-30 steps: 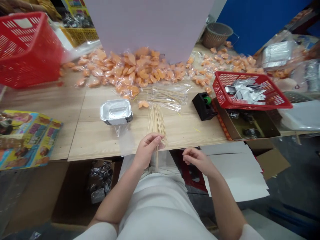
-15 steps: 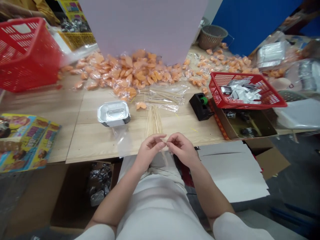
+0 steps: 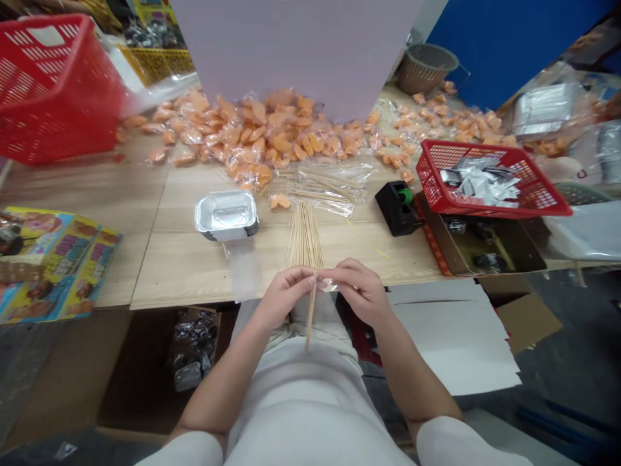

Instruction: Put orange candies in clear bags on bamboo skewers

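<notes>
Thin wooden sticks hang down toward my lap, pinched at their upper end by my left hand. Close beside it, my right hand has its fingers pressed together on a small piece of clear plastic near the stick tops. A fanned bundle of sticks lies on the table just beyond my hands. Behind it are clear bags with sticks and one orange piece. A stack of foil trays sits to the left, over a clear plastic bag.
Wrapped orange pieces are heaped at the back. On the right stand a black tape dispenser and a red basket of silver packets. A large red basket and colourful printed packaging are at left.
The sticks hanging from my left hand now show clearly. My right hand has shifted slightly right, and plastic shows at its fingertips. The whole view has shifted a little.
</notes>
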`<act>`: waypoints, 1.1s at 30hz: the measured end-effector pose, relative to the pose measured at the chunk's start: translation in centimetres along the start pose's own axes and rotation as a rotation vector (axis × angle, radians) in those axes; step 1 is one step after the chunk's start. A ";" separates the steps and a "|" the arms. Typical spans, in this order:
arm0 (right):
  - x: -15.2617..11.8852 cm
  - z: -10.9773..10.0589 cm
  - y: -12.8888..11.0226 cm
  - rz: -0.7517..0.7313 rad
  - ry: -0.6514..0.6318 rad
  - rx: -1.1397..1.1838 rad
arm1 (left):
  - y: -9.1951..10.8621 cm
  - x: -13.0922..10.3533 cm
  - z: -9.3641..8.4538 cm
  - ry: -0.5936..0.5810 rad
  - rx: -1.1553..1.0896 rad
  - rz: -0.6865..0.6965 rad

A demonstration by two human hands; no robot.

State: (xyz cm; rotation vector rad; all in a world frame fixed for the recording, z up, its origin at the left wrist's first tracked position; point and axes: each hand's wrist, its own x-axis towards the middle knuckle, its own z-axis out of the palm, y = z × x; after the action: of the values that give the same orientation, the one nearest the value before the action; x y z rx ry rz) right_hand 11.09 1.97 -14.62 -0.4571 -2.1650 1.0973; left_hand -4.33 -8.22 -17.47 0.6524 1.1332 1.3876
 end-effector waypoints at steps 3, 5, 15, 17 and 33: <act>-0.1 0.0 0.1 -0.025 -0.004 -0.045 | 0.1 0.0 -0.1 0.015 -0.016 -0.025; -0.1 0.1 0.1 -0.041 0.003 -0.066 | 0.1 0.1 -0.1 0.010 -0.039 -0.037; -0.4 0.2 -0.1 -0.095 0.058 -0.165 | 0.7 0.1 0.2 -0.046 -0.170 -0.048; -0.4 0.2 -0.1 -0.106 0.071 -0.176 | 0.7 0.0 0.2 -0.054 -0.114 -0.022; 0.0 0.4 1.6 0.508 0.109 0.378 | 0.1 0.3 0.9 0.163 0.052 0.055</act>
State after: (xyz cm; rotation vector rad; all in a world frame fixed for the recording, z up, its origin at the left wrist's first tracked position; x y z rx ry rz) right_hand 10.78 2.65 -16.05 -0.8928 -1.7274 1.6711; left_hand -3.65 -7.67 -17.11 0.6201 1.2919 1.4832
